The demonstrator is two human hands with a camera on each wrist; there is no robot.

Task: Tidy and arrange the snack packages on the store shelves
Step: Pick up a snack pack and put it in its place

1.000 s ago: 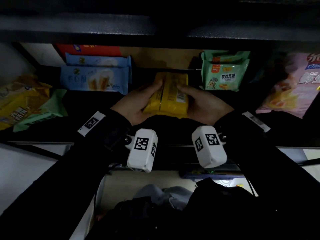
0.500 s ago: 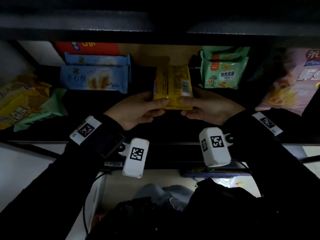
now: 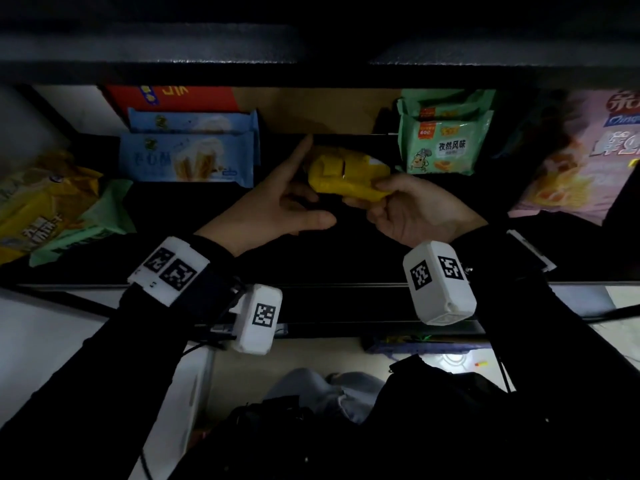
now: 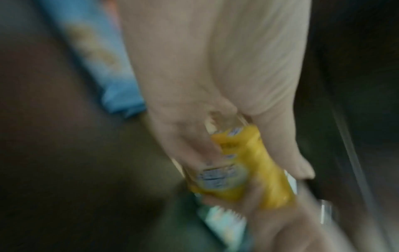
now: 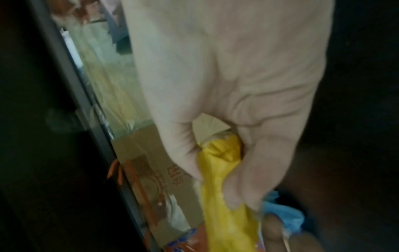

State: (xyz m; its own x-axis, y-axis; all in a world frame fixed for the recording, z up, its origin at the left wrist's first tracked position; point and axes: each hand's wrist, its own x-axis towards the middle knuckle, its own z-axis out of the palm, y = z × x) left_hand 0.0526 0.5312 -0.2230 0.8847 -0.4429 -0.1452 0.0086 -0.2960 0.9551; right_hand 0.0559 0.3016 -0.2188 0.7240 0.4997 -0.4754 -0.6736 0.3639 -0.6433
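Note:
A yellow snack pack (image 3: 346, 173) is held low over the dark shelf (image 3: 332, 258), between the blue packs and the green packs, lying crosswise. My right hand (image 3: 367, 194) pinches its near right end between thumb and fingers; the right wrist view shows the yellow pack (image 5: 224, 196) squeezed in that right hand (image 5: 213, 179). My left hand (image 3: 298, 192) is spread at the pack's left side, index finger straight, thumb off the pack. The left wrist view is blurred: the yellow pack (image 4: 244, 167) lies between the fingers and thumb of the left hand (image 4: 248, 119).
Two blue packs (image 3: 187, 161) and a red box (image 3: 173, 97) stand at the back left, green packs (image 3: 443, 143) at the back right. A pink bag (image 3: 581, 157) leans far right. Yellow and green bags (image 3: 45, 202) lie far left. An upper shelf (image 3: 311, 64) overhangs.
The yellow pack went from lengthwise in both hands to crosswise and further back. My left hand has let go and spread its fingers; my right hand still pinches it.

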